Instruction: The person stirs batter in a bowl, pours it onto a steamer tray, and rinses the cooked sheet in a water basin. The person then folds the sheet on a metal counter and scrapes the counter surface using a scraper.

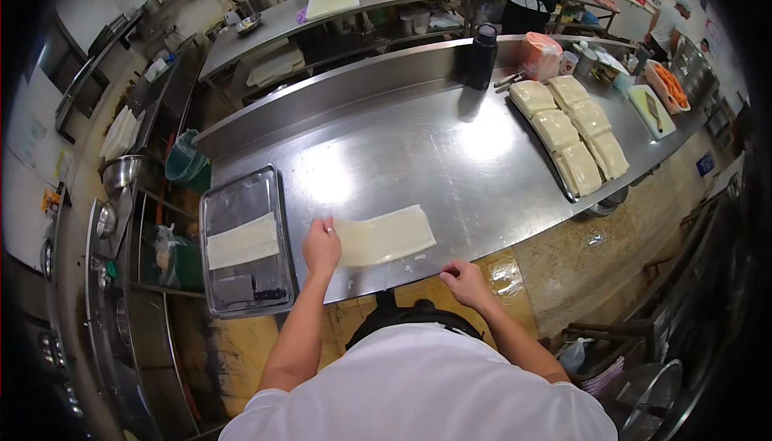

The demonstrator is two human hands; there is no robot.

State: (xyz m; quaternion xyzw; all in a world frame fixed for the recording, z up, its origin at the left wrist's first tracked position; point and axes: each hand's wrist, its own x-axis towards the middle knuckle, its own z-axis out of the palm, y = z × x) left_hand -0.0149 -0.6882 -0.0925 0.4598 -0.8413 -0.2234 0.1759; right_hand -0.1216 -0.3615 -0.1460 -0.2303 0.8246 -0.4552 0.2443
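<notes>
A pale, flat rectangular sheet (386, 236) lies on the steel table (386, 143) in front of me. My left hand (322, 246) is closed on the sheet's left end, with a ring on one finger. Near the table's front edge, right of the sheet and apart from it, my right hand (465, 280) has its fingers drawn together; whether anything small is between them is hidden. Another pale sheet (243, 242) lies in the metal tray (281, 280) at the left, above a cleaver (239, 289) with a dark handle.
At the right, a dark tray (535, 137) holds several pale folded packets. A dark bottle (482, 57) stands by the back ledge. Farther right are a red container (540, 55), a cutting board (643, 103) with a knife and a tub of carrots (670, 86). Two people stand behind.
</notes>
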